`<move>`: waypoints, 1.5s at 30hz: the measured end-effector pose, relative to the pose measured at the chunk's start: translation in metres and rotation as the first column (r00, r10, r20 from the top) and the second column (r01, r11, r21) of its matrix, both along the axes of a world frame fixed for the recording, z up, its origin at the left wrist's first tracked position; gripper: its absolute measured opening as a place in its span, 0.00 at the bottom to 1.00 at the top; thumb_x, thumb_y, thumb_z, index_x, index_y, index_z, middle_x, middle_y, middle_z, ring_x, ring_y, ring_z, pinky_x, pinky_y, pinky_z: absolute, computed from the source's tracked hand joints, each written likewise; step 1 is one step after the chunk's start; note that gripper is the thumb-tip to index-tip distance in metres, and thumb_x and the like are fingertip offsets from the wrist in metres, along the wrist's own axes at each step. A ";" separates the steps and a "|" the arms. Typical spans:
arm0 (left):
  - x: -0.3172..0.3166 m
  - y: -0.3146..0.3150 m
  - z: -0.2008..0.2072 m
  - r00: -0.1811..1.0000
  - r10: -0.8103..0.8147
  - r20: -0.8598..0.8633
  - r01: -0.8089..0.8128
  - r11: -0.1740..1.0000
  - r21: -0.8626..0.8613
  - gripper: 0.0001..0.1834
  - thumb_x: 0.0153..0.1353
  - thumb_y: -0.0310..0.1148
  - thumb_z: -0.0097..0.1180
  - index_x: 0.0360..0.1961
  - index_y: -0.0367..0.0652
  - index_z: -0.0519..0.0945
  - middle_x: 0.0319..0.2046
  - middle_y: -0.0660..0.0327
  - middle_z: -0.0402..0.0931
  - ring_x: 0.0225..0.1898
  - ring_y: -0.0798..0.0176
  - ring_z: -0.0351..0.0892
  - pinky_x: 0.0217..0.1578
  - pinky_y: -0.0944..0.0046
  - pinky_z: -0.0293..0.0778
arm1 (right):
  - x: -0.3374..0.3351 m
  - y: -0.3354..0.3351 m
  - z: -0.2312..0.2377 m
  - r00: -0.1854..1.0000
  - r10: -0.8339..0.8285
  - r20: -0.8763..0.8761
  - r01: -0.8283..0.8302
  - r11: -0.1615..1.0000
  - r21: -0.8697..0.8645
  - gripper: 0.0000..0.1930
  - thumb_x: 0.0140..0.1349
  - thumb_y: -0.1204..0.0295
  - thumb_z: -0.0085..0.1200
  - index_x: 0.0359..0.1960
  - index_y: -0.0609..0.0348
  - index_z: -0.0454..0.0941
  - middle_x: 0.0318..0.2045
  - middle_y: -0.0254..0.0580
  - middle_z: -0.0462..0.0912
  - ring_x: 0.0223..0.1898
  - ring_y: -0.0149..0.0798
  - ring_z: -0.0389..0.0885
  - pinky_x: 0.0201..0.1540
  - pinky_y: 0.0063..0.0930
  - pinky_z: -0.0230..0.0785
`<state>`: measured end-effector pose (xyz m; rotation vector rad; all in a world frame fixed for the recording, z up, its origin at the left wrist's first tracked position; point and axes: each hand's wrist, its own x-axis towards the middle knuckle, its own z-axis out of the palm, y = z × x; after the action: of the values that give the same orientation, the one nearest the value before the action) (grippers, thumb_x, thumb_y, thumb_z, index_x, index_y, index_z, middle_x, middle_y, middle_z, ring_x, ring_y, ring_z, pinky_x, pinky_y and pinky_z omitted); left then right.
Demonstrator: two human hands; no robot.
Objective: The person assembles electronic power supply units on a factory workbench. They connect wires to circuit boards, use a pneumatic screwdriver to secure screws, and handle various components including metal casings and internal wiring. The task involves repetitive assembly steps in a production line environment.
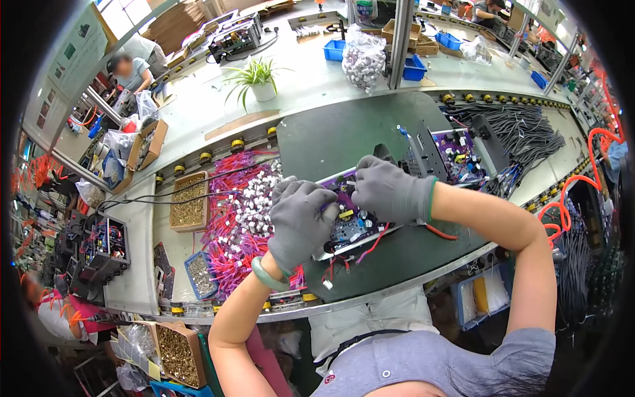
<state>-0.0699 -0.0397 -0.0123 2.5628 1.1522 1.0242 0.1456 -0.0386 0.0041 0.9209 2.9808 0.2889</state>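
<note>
Both my hands wear grey knit gloves and work over a purple circuit board (349, 225) set in a metal housing on the dark green mat. At the board's left edge my left hand (301, 218) is closed, fingers curled in and thumb pointing toward the components. Over the board's upper right part my right hand (390, 192) pinches with its fingertips downward. Anything small within either grip is too hidden to name. Red wires with a white connector (327, 284) hang off the board's near side. Right of my right hand stands a second housing with a purple board (456, 155).
Pink and purple wires with white connectors (254, 212) are heaped on the left beside a tray of small brass parts (189, 202) and a blue bin (200, 274). Black cables (522, 135) pile up at the right. A potted plant (263, 87) stands at the back.
</note>
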 end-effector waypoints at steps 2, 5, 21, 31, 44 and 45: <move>0.002 0.003 -0.003 0.998 -0.027 0.050 0.026 1.000 0.016 0.03 0.48 0.33 0.64 0.26 0.49 0.86 0.29 0.62 0.82 0.39 0.58 0.80 0.55 0.57 0.67 | 0.000 0.006 0.002 0.998 -0.005 0.070 0.008 0.999 -0.045 0.02 0.45 0.72 0.57 0.21 0.52 0.81 0.21 0.36 0.81 0.32 0.40 0.83 0.54 0.34 0.65; 0.006 0.008 -0.001 0.999 -0.037 0.024 0.035 0.996 0.079 0.03 0.49 0.33 0.64 0.25 0.48 0.86 0.29 0.61 0.82 0.38 0.57 0.80 0.55 0.58 0.67 | 0.003 0.014 0.009 0.992 -0.057 0.115 0.076 0.983 -0.165 0.03 0.47 0.69 0.57 0.22 0.50 0.82 0.21 0.37 0.81 0.33 0.42 0.83 0.52 0.36 0.68; 0.028 0.020 -0.056 0.887 0.134 0.442 -0.204 0.972 0.114 0.07 0.43 0.38 0.58 0.15 0.52 0.84 0.20 0.60 0.79 0.32 0.55 0.78 0.57 0.56 0.67 | 0.004 -0.001 -0.015 0.933 -0.026 -0.358 -0.014 0.994 -0.110 0.06 0.55 0.79 0.47 0.25 0.64 0.63 0.24 0.55 0.65 0.33 0.59 0.66 0.39 0.49 0.58; 0.031 0.036 -0.071 0.894 0.223 0.389 -0.288 0.950 0.118 0.09 0.46 0.39 0.56 0.14 0.55 0.82 0.19 0.61 0.79 0.29 0.56 0.78 0.60 0.52 0.64 | 0.004 -0.021 0.006 0.946 0.153 -0.285 -0.104 0.978 0.181 0.10 0.63 0.72 0.47 0.40 0.66 0.75 0.33 0.53 0.74 0.39 0.57 0.73 0.54 0.47 0.63; -0.004 0.001 -0.035 0.970 0.048 0.237 -0.058 0.998 0.037 0.10 0.52 0.39 0.54 0.20 0.50 0.83 0.25 0.55 0.78 0.36 0.51 0.78 0.58 0.49 0.67 | 0.009 -0.091 -0.026 0.975 -0.051 -0.216 0.066 0.996 0.067 0.15 0.49 0.74 0.58 0.41 0.56 0.78 0.40 0.42 0.80 0.45 0.46 0.78 0.55 0.43 0.65; -0.012 -0.006 -0.031 0.956 0.056 0.289 -0.067 0.997 0.029 0.09 0.53 0.37 0.55 0.22 0.48 0.83 0.24 0.55 0.77 0.35 0.52 0.77 0.51 0.50 0.70 | 0.000 -0.087 -0.018 0.969 -0.022 -0.247 0.027 1.000 0.016 0.14 0.49 0.74 0.59 0.40 0.54 0.79 0.39 0.42 0.80 0.46 0.46 0.78 0.54 0.44 0.64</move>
<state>-0.0818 -0.0453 -0.0432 2.3148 1.1470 1.3911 0.1455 -0.1258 -0.0141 1.0698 3.1922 0.2169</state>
